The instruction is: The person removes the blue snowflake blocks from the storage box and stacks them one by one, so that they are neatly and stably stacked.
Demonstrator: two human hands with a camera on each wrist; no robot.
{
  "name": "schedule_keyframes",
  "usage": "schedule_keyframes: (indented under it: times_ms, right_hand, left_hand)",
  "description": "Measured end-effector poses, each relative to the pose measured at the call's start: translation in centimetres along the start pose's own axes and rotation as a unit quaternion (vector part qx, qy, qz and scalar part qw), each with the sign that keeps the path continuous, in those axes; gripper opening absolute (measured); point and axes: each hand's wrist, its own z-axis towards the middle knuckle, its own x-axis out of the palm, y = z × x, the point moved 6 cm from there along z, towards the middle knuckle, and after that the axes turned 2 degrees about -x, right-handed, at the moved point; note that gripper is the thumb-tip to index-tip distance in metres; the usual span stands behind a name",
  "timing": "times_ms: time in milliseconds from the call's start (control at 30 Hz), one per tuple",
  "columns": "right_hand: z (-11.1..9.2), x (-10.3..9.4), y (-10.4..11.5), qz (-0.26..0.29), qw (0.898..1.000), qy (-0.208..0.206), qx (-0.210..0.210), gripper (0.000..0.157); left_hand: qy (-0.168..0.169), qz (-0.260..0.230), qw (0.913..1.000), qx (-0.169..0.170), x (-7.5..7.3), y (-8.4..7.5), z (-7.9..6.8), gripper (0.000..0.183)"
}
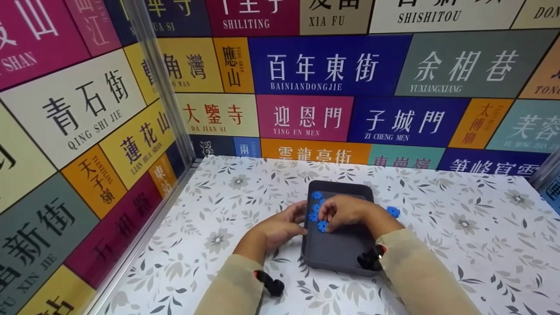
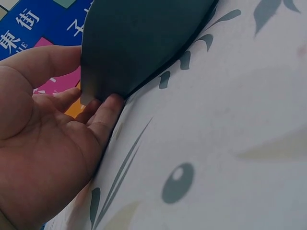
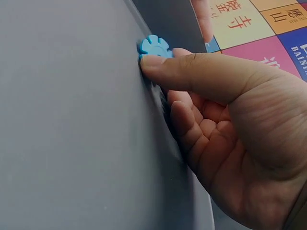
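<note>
A dark grey rectangular tray point(image 1: 337, 253) lies on the patterned tabletop. My right hand point(image 1: 348, 212) reaches over it and pinches a blue flower-shaped plastic disc point(image 3: 154, 46) between thumb and index finger, close to the tray floor on the left side. Several like blue discs point(image 1: 316, 195) lie along the tray's left side, partly hidden by the right hand. Outside the tray, my left hand point(image 1: 282, 228) touches its left wall with thumb and fingertips; the left wrist view shows this hand point(image 2: 57, 129) against the tray's outer side point(image 2: 139, 43).
To the right of the tray, partly behind the right forearm, more blue plastic point(image 1: 393, 211) lies on the white leaf-printed tabletop point(image 1: 210, 271). Panels covered in coloured street-name signs point(image 1: 323, 65) stand behind and to the left, joined by a metal corner post point(image 1: 164, 78).
</note>
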Motion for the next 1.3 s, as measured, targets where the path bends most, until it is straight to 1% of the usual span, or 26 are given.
schedule_keyframes:
  times_ms: [133, 200, 267, 333, 433, 567, 700, 800, 900, 1000, 1067, 1133, 1200, 1267, 1300]
  right_hand:
    - [-0.1, -0.4, -0.2, 0.032, 0.999, -0.005, -0.009, 0.023]
    - [-0.1, -0.6, -0.5, 0.053, 0.998, -0.013, -0.011, 0.024]
    - [-0.2, -0.9, -0.8, 0.081, 0.996, -0.029, -0.007, 0.027]
    - [-0.4, -1.3, -1.1, 0.115, 0.992, -0.052, 0.0, 0.031]
    - [-1.0, -2.4, -1.2, 0.164, 0.981, -0.102, 0.013, 0.036]
    - [-2.5, -4.2, -0.4, 0.209, 0.963, -0.171, 0.016, 0.039]
    - [-4.9, -5.5, 0.4, 0.237, 0.945, -0.223, -0.003, 0.038]
    - [-7.0, -6.3, 0.3, 0.251, 0.933, -0.257, -0.011, 0.036]
    - [-9.4, -7.1, -0.8, 0.258, 0.923, -0.285, -0.005, 0.034]
    - [-11.6, -7.8, -2.5, 0.263, 0.914, -0.308, 0.011, 0.034]
    - [-12.8, -8.1, -3.8, 0.278, 0.905, -0.322, 0.023, 0.032]
    - [-13.7, -8.3, -5.3, 0.299, 0.894, -0.333, 0.032, 0.03]
    - [-14.2, -8.3, -6.5, 0.318, 0.885, -0.339, 0.04, 0.03]
    - [-14.6, -8.3, -7.5, 0.331, 0.878, -0.342, 0.046, 0.03]
    - [-14.7, -8.3, -7.9, 0.333, 0.877, -0.343, 0.051, 0.03]
  left_hand:
    - [0.004, 0.0, 1.0, 0.002, 0.0, 0.0, 0.1, 0.095]
    - [0.004, 0.002, 1.0, 0.001, -0.1, 0.0, 0.1, 0.095]
    - [0.005, 0.0, 1.0, -0.003, -0.1, 0.0, 0.0, 0.096]
    - [0.007, -0.002, 1.0, -0.007, -0.1, 0.0, 0.0, 0.096]
    - [0.01, -0.009, 0.9999, -0.01, 0.0, 0.0, -0.1, 0.097]
    - [0.013, -0.016, 0.9998, -0.004, 0.1, -0.1, -0.1, 0.097]
    - [0.011, -0.019, 0.9998, 0.004, 0.1, -0.1, 0.0, 0.097]
    - [0.009, -0.013, 0.9999, 0.004, 0.1, -0.1, 0.0, 0.097]
    - [0.009, -0.01, 0.9999, -0.001, 0.1, -0.1, 0.0, 0.097]
    - [0.01, -0.01, 0.9999, -0.005, 0.0, 0.0, 0.0, 0.098]
    - [0.01, -0.01, 0.9999, -0.006, 0.0, 0.0, 0.0, 0.098]
    - [0.01, -0.008, 0.9999, -0.007, -0.1, 0.1, 0.0, 0.098]
    - [0.006, -0.006, 0.9999, -0.008, -0.1, 0.1, 0.0, 0.098]
    - [0.009, -0.009, 0.9999, -0.003, 0.0, 0.0, 0.0, 0.097]
    - [0.012, -0.011, 0.9999, 0.0, 0.1, 0.0, 0.1, 0.097]
